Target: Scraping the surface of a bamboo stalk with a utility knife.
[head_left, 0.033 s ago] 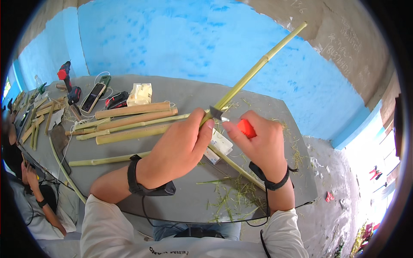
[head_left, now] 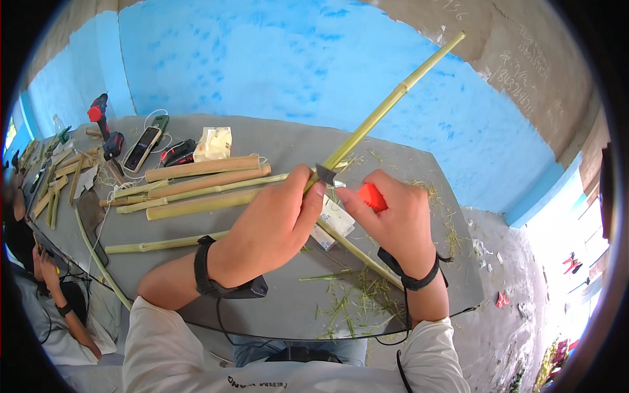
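Observation:
A long, thin green bamboo stick point(head_left: 375, 119) slants up and to the right, away from me. My left hand point(head_left: 267, 226) is closed around its lower part, thumb on top. In my closed right hand point(head_left: 401, 223) is an orange-handled knife point(head_left: 372, 196). Its dark blade lies across the stick just beyond my left thumb and touches it. My right fingers are partly hidden behind the handle and the hand. Below my hands, another thin bamboo stick point(head_left: 360, 253) lies slantwise on the grey table point(head_left: 288, 308), over a white printed packet point(head_left: 340, 221). Green shavings point(head_left: 357, 304) are scattered near it.
To the left lie several bamboo pieces point(head_left: 206, 175), a phone point(head_left: 142, 149), a red-black drill point(head_left: 105, 128), a battery point(head_left: 177, 153) and a paper packet point(head_left: 213, 143). A cleaver-like blade point(head_left: 92, 219) sits nearer. Another person point(head_left: 72, 321) is at the lower left. A blue wall point(head_left: 262, 65) rises behind.
The knife and my right hand have shifted slightly left, the blade moving a little down the bamboo stick. The stick's far end has moved slightly left; my left hand keeps its place.

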`<state>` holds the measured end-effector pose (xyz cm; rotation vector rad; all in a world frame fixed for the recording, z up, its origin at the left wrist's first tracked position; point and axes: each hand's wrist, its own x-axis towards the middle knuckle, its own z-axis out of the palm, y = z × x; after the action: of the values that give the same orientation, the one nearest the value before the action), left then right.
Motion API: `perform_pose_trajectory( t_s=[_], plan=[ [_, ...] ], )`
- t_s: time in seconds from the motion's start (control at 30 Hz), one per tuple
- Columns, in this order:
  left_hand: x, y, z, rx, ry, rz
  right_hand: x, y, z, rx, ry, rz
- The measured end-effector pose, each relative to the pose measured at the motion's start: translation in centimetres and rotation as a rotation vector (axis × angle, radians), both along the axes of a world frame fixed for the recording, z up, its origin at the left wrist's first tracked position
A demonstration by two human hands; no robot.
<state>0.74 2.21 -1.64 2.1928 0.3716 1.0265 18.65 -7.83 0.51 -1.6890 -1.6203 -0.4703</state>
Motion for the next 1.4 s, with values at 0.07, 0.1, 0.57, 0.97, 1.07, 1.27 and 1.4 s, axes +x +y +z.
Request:
perform_pose_trajectory(
  t_s=[0.07,0.1,0.57,0.97,1.07,1.27,1.4],
  plan=[
    [-0.1,0.0,0.2,-0.008,0.024,0.004,-0.2,0.2,-0.3,0.007,-0.044,0.019],
    [-0.1,0.0,0.2,-0.016,0.046,0.008,-0.2,0.2,-0.4,0.007,-0.044,0.018],
    [-1.2,-1.6,1.0,0.011,0.191,0.079,3.2,1.1,0.4,0.260,-0.008,-0.442],
    [-1.4,-0.6,1.2,-0.295,0.141,-0.193,3.8,-1.1,1.9,0.258,0.186,-0.157],
    [-1.2,-0.7,1.5,-0.448,0.097,-0.281,1.5,-0.7,0.9,0.152,0.091,-0.004],
    [-0.5,-0.4,0.7,-0.306,-0.032,-0.220,0.6,0.0,-0.4,0.074,-0.102,0.150],
    [-0.3,0.3,0.3,-0.187,0.025,-0.105,0.2,0.4,-0.6,0.182,-0.212,0.085]
  ],
)
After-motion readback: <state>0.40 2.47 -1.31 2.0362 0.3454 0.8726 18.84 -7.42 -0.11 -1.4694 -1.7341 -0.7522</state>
